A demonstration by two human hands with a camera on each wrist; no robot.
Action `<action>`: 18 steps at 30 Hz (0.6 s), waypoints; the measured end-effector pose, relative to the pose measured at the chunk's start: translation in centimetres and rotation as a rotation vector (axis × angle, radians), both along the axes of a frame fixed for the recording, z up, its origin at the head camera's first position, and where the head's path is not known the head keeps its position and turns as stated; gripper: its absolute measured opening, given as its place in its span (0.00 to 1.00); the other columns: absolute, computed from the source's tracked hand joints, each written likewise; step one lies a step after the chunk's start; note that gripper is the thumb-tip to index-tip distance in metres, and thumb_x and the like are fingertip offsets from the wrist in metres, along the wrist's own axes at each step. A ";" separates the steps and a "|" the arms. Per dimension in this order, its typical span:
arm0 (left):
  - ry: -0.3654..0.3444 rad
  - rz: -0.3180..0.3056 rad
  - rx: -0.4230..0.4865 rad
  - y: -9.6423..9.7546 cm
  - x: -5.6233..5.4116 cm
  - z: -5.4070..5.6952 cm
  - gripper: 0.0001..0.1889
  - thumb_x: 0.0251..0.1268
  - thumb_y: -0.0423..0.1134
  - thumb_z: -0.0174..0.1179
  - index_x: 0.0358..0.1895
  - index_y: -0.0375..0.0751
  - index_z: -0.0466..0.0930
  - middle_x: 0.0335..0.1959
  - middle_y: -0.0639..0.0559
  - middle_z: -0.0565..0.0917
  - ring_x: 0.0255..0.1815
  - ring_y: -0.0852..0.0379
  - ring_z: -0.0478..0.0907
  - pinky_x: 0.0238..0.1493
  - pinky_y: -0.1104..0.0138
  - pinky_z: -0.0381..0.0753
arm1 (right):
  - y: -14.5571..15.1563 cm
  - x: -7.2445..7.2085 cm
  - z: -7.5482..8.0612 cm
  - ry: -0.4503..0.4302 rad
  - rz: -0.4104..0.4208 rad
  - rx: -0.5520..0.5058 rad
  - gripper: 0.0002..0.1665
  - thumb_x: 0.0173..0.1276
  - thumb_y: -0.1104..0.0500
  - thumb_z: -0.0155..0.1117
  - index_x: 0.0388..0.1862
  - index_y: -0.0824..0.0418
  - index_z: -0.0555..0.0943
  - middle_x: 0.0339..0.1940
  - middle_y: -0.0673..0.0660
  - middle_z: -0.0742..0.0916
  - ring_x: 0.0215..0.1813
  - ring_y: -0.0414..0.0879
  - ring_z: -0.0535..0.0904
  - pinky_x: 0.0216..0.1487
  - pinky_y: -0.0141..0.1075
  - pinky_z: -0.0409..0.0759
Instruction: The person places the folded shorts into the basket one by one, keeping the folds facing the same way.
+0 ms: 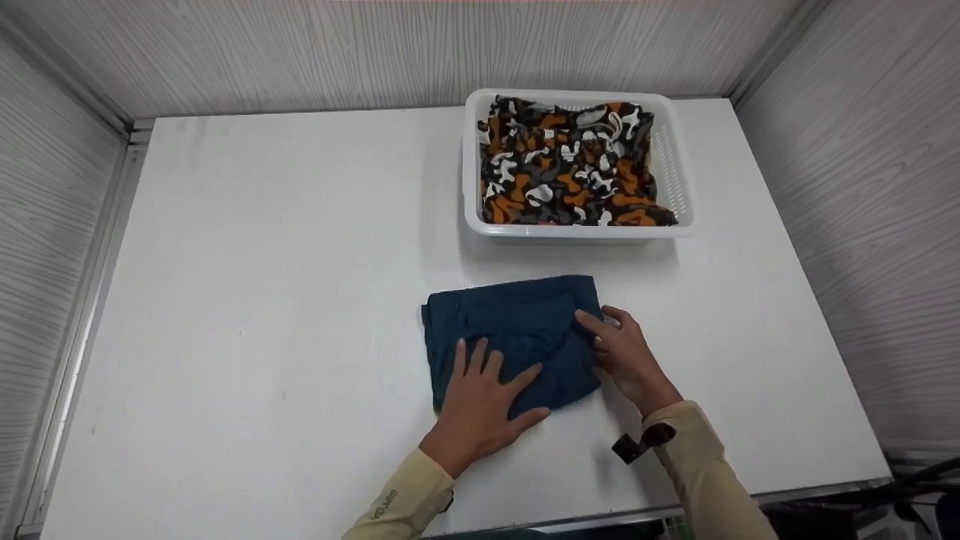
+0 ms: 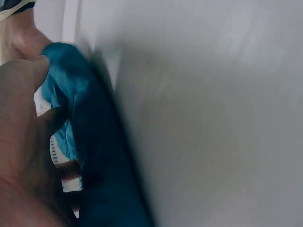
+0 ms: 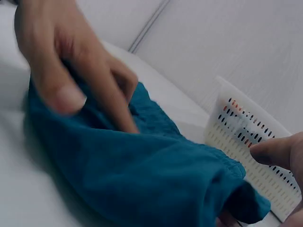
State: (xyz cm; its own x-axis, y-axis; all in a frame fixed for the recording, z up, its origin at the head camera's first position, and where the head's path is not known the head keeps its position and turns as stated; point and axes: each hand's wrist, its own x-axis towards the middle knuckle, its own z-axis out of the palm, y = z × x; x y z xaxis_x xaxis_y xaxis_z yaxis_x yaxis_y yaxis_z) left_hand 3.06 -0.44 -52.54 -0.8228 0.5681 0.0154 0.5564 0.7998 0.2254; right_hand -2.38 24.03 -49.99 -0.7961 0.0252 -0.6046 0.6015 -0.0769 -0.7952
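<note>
A dark teal-blue garment (image 1: 517, 307), folded into a rough rectangle, lies on the white table in front of the basket. My left hand (image 1: 480, 405) rests on its near left part with the fingers spread and straight. At the right edge, my right hand (image 1: 626, 356) holds the cloth, one finger lying on top and others at or under the edge. The right wrist view shows the garment (image 3: 142, 170) with a raised, rounded fold and a wrinkled edge. In the left wrist view the left hand (image 2: 28, 142) lies along the cloth (image 2: 99, 156).
A white perforated basket (image 1: 577, 232) stands at the back right of the table (image 1: 262, 262). In it lies cloth (image 1: 562, 165) with an orange, black, grey and white camouflage pattern. Grey wood-grain panels (image 1: 375, 52) enclose the back and sides.
</note>
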 end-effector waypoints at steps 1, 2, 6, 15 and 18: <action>0.003 -0.003 -0.001 0.2 -0.1 -0.1 0.36 0.70 0.77 0.37 0.75 0.67 0.69 0.66 0.35 0.74 0.75 0.31 0.60 0.73 0.34 0.46 | 0.0 0.1 0.0 -0.001 -0.027 -0.059 0.53 0.68 0.42 0.70 0.79 0.61 0.52 0.63 0.60 0.72 0.47 0.46 0.74 0.49 0.36 0.76; 0.003 -0.005 0.001 0.3 -0.1 -0.2 0.37 0.69 0.77 0.38 0.74 0.67 0.71 0.66 0.34 0.73 0.75 0.31 0.59 0.73 0.34 0.46 | 0.1 0.2 0.0 0.001 -0.052 -0.114 0.48 0.68 0.43 0.71 0.74 0.63 0.59 0.53 0.58 0.75 0.41 0.44 0.73 0.43 0.34 0.76; -0.003 -0.017 0.025 0.3 -0.3 -0.2 0.36 0.68 0.77 0.41 0.71 0.65 0.75 0.67 0.33 0.73 0.76 0.30 0.57 0.73 0.33 0.46 | -0.2 0.3 -0.2 0.011 -0.044 -0.254 0.32 0.66 0.45 0.74 0.53 0.65 0.70 0.35 0.52 0.75 0.32 0.43 0.71 0.35 0.32 0.74; -0.195 -0.035 0.273 -0.9 -1.9 0.4 0.27 0.76 0.64 0.48 0.68 0.57 0.78 0.66 0.39 0.72 0.78 0.34 0.56 0.76 0.41 0.49 | -1.5 0.5 -1.3 0.195 0.150 0.270 0.42 0.61 0.59 0.76 0.71 0.65 0.69 0.69 0.62 0.75 0.71 0.53 0.68 0.74 0.48 0.62; -0.204 0.108 0.478 -2.3 -2.5 1.0 0.23 0.75 0.55 0.57 0.68 0.54 0.77 0.68 0.40 0.70 0.74 0.38 0.62 0.73 0.44 0.59 | -1.6 0.5 -1.5 0.286 0.164 0.365 0.40 0.61 0.65 0.72 0.72 0.66 0.68 0.70 0.62 0.75 0.73 0.54 0.65 0.76 0.50 0.57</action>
State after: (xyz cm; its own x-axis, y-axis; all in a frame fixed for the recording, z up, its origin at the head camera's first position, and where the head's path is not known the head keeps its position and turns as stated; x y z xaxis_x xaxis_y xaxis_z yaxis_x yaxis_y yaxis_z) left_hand 0.59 -2.76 -51.49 -0.8897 0.4485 0.0855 0.3834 0.6320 0.6735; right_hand -1.87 22.41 -51.46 -0.9403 0.0552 -0.3358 0.3356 0.3146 -0.8879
